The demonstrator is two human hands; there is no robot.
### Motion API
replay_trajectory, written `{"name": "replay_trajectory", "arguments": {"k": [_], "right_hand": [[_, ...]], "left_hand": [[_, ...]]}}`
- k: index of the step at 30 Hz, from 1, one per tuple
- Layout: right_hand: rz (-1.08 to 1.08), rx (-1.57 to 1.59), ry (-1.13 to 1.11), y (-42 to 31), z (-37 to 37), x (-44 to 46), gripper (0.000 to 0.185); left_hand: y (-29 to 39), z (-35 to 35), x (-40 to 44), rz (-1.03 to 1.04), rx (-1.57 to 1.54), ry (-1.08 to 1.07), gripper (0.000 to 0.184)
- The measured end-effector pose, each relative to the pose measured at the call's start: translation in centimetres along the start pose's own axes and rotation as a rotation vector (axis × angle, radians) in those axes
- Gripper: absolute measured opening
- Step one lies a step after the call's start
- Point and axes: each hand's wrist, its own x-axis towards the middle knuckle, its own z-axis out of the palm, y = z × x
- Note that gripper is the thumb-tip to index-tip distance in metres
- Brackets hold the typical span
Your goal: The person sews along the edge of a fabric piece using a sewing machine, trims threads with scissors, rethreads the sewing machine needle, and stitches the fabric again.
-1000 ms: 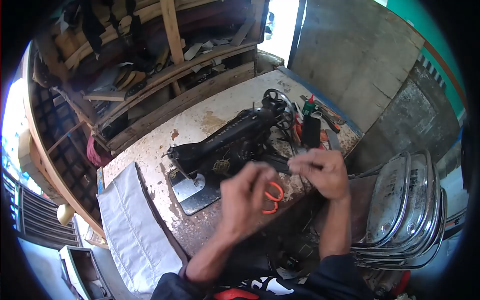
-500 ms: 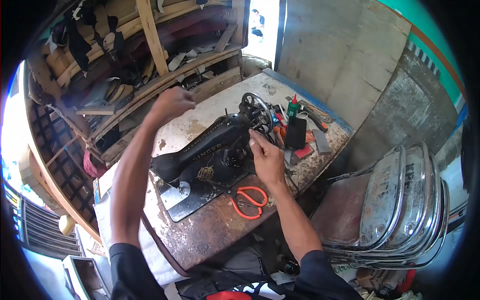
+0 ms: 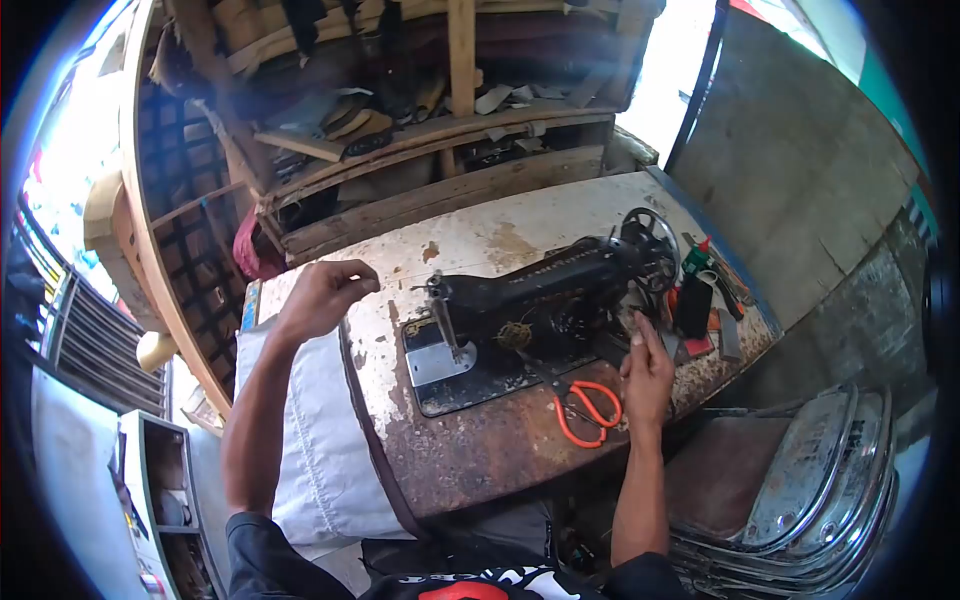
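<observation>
No text legible: lettering on sewing machine (image 3: 550,278), shirt (image 3: 500,577), chair back (image 3: 815,490) too blurred.

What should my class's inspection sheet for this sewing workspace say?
Surface: worn wooden table, pale paint peeling.
Job's things: black metal sewing machine; orange-handled metal scissors at its front; grey-white cloth across the table's left end.
Clutter: green plastic bottle with red cap, black rectangular object, right of the machine.
Hands: left hand, fingers curled, left of the machine; right hand near its right end; grips unclear.
Cables: nothing seen.
Surroundings: brown wooden shelving with pale scraps; stacked chrome-framed chairs.
</observation>
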Motion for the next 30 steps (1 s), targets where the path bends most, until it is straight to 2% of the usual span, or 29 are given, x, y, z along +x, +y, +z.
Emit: {"name": "replay_trajectory", "arguments": {"k": [3,5,7,8,9,11,12,14,15,17,21,23,24,25,26,28,30], "right_hand": [[0.043,-0.024,-0.019,-1.3,-0.4,-1.7,0.038],[0.013,-0.073,-0.002,-1.6,-0.6,-2.3,0.038],[-0.018,-0.104,-0.007,-1.2,-0.9,-2.6,0.037],[0.0,-0.143,0.009,-1.6,-0.9,-2.8,0.037],[0.018,-0.185,0.025,-1.9,-1.0,-3.0,0.037],[-0.004,-0.213,0.032,-1.5,-1.1,-3.0,0.037],[0.006,-0.218,0.03,-1.5,-1.2,-3.0,0.037],[0.017,-0.23,0.021,-1.2,-1.5,-3.2,0.037],[-0.004,-0.24,0.012,-0.9,-1.5,-3.2,0.036],[-0.019,-0.256,-0.005,-0.6,-1.4,-3.1,0.036],[0.005,-0.23,0.017,-0.7,-1.8,-3.2,0.035],[0.028,-0.175,0.035,-0.9,-1.9,-3.0,0.035],[0.023,-0.202,0.031,-0.9,-2.0,-2.9,0.034],[0.016,-0.23,0.02,-0.9,-1.9,-2.8,0.034],[0.017,-0.23,0.013,-0.9,-1.8,-2.7,0.034],[0.018,-0.235,0.023,-1.0,-1.4,-2.5,0.034],[-0.031,-0.314,0.032,-0.8,-1.3,-2.6,0.035]], "left_hand": [[-2.1,2.2,0.7,-0.108,-0.027,-0.035,0.023],[-7.6,6.7,2.2,0.013,-0.166,0.133,0.025],[-9.6,10.1,2.9,0.137,-0.178,0.165,0.03],[-7.3,10.0,2.5,-0.19,-0.257,-0.028,0.035],[-6.1,10.5,2.1,-0.192,-0.313,-0.055,0.037],[-7.0,13.5,2.1,-0.047,-0.327,0.0,0.038],[-7.4,14.5,2.1,-0.054,-0.337,0.005,0.038],[-7.1,15.4,2.0,0.057,-0.111,0.113,0.026],[-7.1,15.5,2.2,0.053,-0.114,0.118,0.026],[-6.7,15.4,1.9,0.048,0.008,0.04,0.019],[-5.5,13.7,-0.3,0.16,-0.109,-0.094,0.025],[-4.6,11.3,-1.0,0.35,-0.143,-0.426,0.019],[-4.7,10.0,-0.5,0.4,-0.471,-0.461,0.016],[-4.5,8.6,0.1,0.266,-0.598,-0.315,0.017],[-4.8,7.6,1.8,-0.095,-0.973,-0.195,0.018],[-5.1,6.5,5.6,-0.441,-1.363,-0.151,0.011],[-2.7,5.8,6.7,-0.444,-1.391,-0.083,0.011]]}}
